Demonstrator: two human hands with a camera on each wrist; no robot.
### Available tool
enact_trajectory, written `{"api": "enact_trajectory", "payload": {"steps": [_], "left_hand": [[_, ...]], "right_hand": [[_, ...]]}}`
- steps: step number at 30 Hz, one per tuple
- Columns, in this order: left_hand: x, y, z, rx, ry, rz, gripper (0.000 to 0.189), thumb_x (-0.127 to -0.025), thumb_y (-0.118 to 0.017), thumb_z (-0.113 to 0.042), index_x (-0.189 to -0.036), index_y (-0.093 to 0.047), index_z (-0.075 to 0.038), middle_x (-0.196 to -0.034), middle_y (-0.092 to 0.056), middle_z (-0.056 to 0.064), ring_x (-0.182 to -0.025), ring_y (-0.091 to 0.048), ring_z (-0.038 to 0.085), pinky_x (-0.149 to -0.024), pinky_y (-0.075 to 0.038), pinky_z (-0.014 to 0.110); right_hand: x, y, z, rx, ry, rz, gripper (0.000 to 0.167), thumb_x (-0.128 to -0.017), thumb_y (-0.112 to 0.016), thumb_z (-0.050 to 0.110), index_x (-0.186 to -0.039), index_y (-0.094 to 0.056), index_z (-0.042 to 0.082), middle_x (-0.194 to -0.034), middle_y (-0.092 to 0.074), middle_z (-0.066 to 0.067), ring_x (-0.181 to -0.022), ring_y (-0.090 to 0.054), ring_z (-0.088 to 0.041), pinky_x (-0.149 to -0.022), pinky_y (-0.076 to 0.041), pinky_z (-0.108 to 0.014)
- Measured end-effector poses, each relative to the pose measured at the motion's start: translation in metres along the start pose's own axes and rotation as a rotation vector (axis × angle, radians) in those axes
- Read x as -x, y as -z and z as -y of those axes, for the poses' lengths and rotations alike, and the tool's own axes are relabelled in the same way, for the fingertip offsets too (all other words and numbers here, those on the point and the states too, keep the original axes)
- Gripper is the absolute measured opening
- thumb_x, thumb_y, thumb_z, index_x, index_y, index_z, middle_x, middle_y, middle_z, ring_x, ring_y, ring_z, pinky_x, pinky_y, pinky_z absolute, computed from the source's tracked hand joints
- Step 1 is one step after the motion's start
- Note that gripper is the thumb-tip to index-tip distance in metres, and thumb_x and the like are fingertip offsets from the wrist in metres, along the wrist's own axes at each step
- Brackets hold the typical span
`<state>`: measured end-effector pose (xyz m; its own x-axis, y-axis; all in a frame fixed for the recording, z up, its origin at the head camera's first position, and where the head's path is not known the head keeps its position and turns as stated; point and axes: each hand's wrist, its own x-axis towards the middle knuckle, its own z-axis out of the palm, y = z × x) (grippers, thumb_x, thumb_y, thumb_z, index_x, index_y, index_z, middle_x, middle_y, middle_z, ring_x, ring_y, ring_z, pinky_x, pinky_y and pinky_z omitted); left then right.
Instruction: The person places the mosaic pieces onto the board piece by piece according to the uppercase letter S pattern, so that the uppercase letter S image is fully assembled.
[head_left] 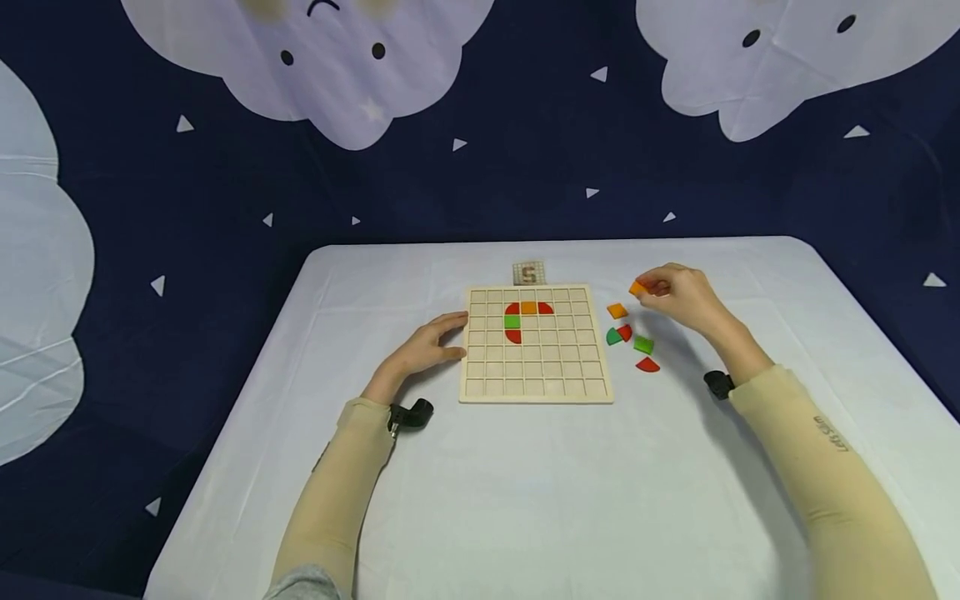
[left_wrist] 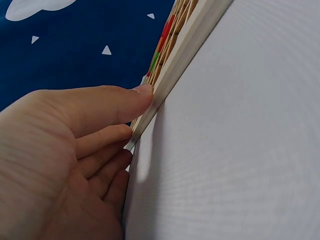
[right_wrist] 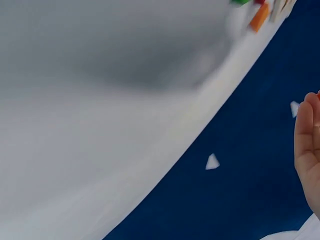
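Observation:
A square wooden grid board [head_left: 555,367] lies on the white table. Red quarter-round tiles, an orange square tile [head_left: 528,307] and a green square tile [head_left: 512,322] sit in its upper left cells, forming a hook shape. My left hand [head_left: 422,348] rests at the board's left edge; thumb and fingertips touch it, as the left wrist view also shows. Above the table, to the right of the board, my right hand [head_left: 684,296] pinches an orange tile [head_left: 638,288] between thumb and fingers. In the right wrist view only part of that hand [right_wrist: 309,145] appears.
Between board and right arm lie loose tiles: an orange square [head_left: 617,311], a green quarter-round [head_left: 614,337], a red one [head_left: 625,332], a green square [head_left: 643,344] and another red piece [head_left: 648,365]. A small patterned grid card [head_left: 529,273] lies behind the board.

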<state>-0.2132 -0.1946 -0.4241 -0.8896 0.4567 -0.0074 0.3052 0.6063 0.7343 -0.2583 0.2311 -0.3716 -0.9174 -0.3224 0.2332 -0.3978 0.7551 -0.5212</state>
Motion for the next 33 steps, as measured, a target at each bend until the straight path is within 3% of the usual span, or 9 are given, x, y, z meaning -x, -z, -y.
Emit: {"api": "enact_trajectory", "payload": {"steps": [13,22,33], "left_hand": [[-0.001,0.000,0.003,-0.004,-0.019,0.002,0.064,-0.086,-0.068,-0.011,-0.141,-0.039,0.002,-0.149,-0.032,0.014,-0.138,-0.024,0.027,-0.113,-0.018,0.040],[-0.001,-0.001,0.001,0.000,-0.015,0.004,0.064,-0.086,-0.068,-0.011,-0.141,-0.039,0.002,-0.149,-0.032,0.014,-0.138,-0.024,0.028,-0.113,-0.018,0.040],[-0.001,0.002,0.002,-0.006,-0.018,0.010,0.065,-0.086,-0.068,-0.012,-0.142,-0.037,0.001,-0.150,-0.031,0.013,-0.139,-0.023,0.027,-0.113,-0.018,0.040]], "right_hand": [[-0.019,-0.031,0.047,-0.113,0.235,0.067,0.027,-0.083,-0.068,0.007,-0.107,-0.067,-0.004,-0.099,-0.063,-0.014,-0.087,-0.061,-0.028,-0.079,-0.052,-0.043],[-0.029,-0.054,0.070,-0.119,0.287,0.155,0.027,-0.085,-0.069,0.009,-0.110,-0.067,-0.001,-0.102,-0.061,-0.012,-0.091,-0.059,-0.027,-0.076,-0.053,-0.042],[-0.041,-0.076,0.088,-0.077,0.380,0.217,0.024,-0.083,-0.070,0.008,-0.104,-0.068,-0.003,-0.098,-0.064,-0.013,-0.081,-0.061,-0.024,-0.071,-0.054,-0.035]]}}
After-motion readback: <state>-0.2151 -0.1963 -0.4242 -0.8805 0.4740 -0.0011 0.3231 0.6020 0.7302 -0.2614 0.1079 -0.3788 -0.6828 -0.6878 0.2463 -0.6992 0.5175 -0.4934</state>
